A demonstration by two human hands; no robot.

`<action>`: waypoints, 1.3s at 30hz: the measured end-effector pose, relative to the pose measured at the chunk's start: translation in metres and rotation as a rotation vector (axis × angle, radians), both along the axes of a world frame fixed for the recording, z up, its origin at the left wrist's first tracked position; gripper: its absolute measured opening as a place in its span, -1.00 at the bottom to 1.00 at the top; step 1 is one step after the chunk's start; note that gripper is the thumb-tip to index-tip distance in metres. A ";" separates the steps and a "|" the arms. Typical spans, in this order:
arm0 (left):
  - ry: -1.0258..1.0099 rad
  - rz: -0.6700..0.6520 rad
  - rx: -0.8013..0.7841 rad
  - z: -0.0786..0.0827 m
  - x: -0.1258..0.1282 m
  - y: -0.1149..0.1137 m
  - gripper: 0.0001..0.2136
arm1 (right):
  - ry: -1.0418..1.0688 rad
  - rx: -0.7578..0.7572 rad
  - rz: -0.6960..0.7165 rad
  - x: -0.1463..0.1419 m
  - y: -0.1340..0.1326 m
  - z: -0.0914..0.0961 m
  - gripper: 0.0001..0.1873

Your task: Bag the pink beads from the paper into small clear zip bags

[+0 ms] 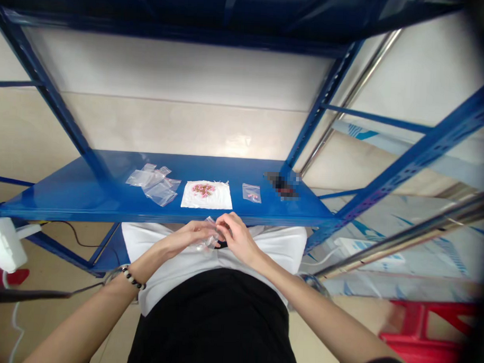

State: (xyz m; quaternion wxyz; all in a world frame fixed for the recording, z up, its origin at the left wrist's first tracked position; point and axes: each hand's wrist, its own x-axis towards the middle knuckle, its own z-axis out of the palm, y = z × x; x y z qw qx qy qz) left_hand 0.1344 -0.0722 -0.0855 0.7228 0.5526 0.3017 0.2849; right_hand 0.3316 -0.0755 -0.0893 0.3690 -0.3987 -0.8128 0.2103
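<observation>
Over my lap, just in front of the shelf edge, my left hand (193, 234) pinches a small clear zip bag (206, 246). The fingers of my right hand (237, 233) are closed at the bag's top edge. Whether anything lies inside this bag I cannot make out. Beyond my hands, a heap of small pink and green pieces (203, 190) rests on a white cloth or paper sheet (189, 202). To its right lies a zip bag with a few pink pieces (251, 193). A loose pile of flat, clear zip bags (156, 183) is on the left.
Everything lies on a blue metal shelf (106, 190) with slanting posts and another shelf (183, 31) overhead. A blurred-out dark object (282, 185) is at the right. A white power strip (5, 242) hangs at the left, and a red stool (419, 330) stands low on the right.
</observation>
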 end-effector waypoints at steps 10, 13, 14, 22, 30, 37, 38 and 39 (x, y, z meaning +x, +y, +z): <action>0.150 0.068 0.264 -0.022 0.002 0.009 -0.62 | 0.013 0.131 0.091 -0.002 0.003 -0.006 -0.84; 0.192 0.027 0.407 -0.023 0.002 0.012 -0.58 | 0.043 0.126 0.074 0.002 0.012 -0.007 -0.85; 0.200 0.017 0.456 -0.024 0.003 0.013 -0.59 | 0.057 0.129 0.062 0.003 0.014 -0.007 -0.86; 0.193 0.070 0.541 -0.024 0.009 0.010 -0.67 | 0.073 0.162 0.084 0.004 0.015 -0.004 -0.89; 0.413 0.170 0.729 -0.024 0.007 0.009 -0.69 | -0.022 0.255 0.050 0.002 0.013 -0.007 -0.90; 0.637 0.199 0.864 -0.016 0.006 0.001 -0.71 | 0.019 0.239 0.117 0.000 0.011 -0.008 -0.81; 0.685 0.199 0.894 -0.016 0.005 -0.001 -0.72 | 0.022 0.235 0.134 0.000 0.011 -0.008 -0.81; 0.727 0.199 0.922 -0.015 0.005 -0.002 -0.73 | 0.024 0.228 0.153 0.000 0.010 -0.008 -0.80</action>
